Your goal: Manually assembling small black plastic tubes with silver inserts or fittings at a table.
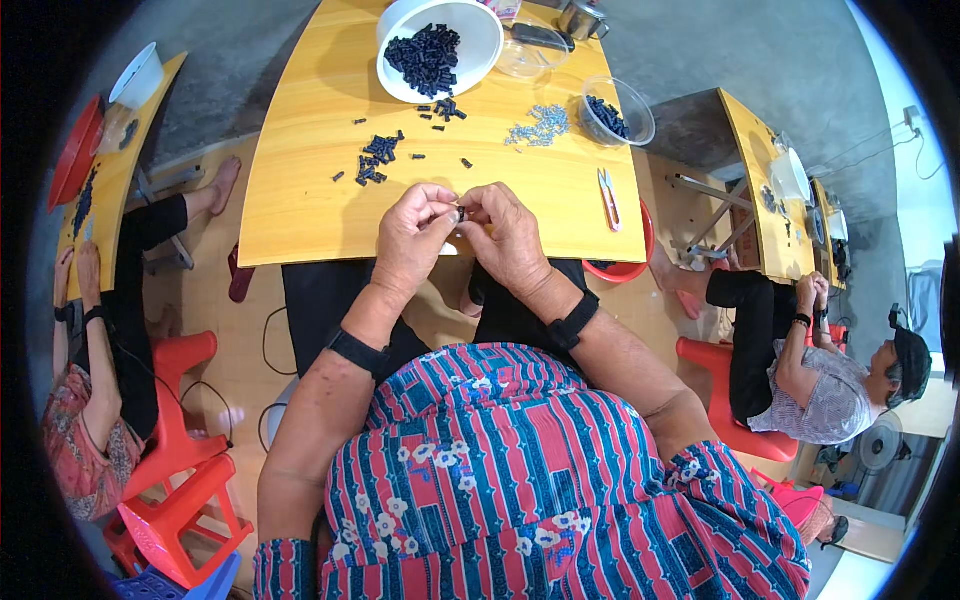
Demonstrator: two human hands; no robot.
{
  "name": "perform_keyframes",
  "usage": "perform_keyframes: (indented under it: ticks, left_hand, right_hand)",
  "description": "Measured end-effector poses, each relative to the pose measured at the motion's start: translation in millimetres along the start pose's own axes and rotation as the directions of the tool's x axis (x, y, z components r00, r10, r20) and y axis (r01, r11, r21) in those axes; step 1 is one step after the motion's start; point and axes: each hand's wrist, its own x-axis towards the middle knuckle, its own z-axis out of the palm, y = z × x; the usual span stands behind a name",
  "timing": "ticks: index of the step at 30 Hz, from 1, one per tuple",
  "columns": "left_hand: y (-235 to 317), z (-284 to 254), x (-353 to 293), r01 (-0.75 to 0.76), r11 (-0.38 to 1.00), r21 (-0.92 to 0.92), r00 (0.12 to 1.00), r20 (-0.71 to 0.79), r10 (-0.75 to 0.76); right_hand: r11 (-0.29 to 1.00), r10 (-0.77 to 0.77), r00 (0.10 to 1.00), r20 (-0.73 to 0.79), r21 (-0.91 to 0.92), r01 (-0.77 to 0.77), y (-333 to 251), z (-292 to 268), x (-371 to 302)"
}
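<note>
My left hand [417,238] and my right hand [507,238] meet just over the table's near edge, fingertips almost touching. Pinched between the left thumb and fingers is a small black part [460,214], mostly covered by the fingertips. The right thumb and forefinger close on the same spot from the other side; what exactly they grip is too small to make out. Beyond my left hand lies a loose pile of short black cylindrical parts [381,152]. A scatter of small silver metal pieces [541,126] sits beyond my right hand.
On the yellow table [300,215] a white tub [487,55] tips toward me, spilling black parts. A clear bowl [648,128] holds more. Snips [609,200] lie near the right edge, a metal cup [583,20] at the back. People sit at tables on both sides.
</note>
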Motion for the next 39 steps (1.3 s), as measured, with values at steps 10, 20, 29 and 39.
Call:
perform_keyframes:
  ticks: [10, 20, 29, 39]
  left_hand:
    - [7.0, -5.2, -1.5, 0.058, 0.997, -0.054, 0.996, 0.067, -0.054]
    - [8.0, -4.3, 7.0, 0.152, 0.984, -0.091, 0.987, 0.067, -0.147]
    - [-1.2, -4.2, 3.3, 0.103, 0.987, -0.125, 0.995, -0.006, -0.104]
    - [5.0, -0.8, 2.4, 0.101, 0.995, -0.021, 0.995, -0.013, -0.101]
  right_hand:
    - [0.998, -0.061, 0.995, 0.076, 0.028, 0.059, 0.2, -7.3, 3.5]
    - [0.976, -0.135, 0.982, 0.134, -0.152, 0.155, 3.5, -10.9, 6.8]
    - [0.99, -0.134, 0.966, 0.221, -0.003, 0.138, 11.7, -18.3, 29.7]
    - [0.97, 0.087, 0.995, 0.038, -0.232, -0.076, 40.7, -3.4, 63.6]
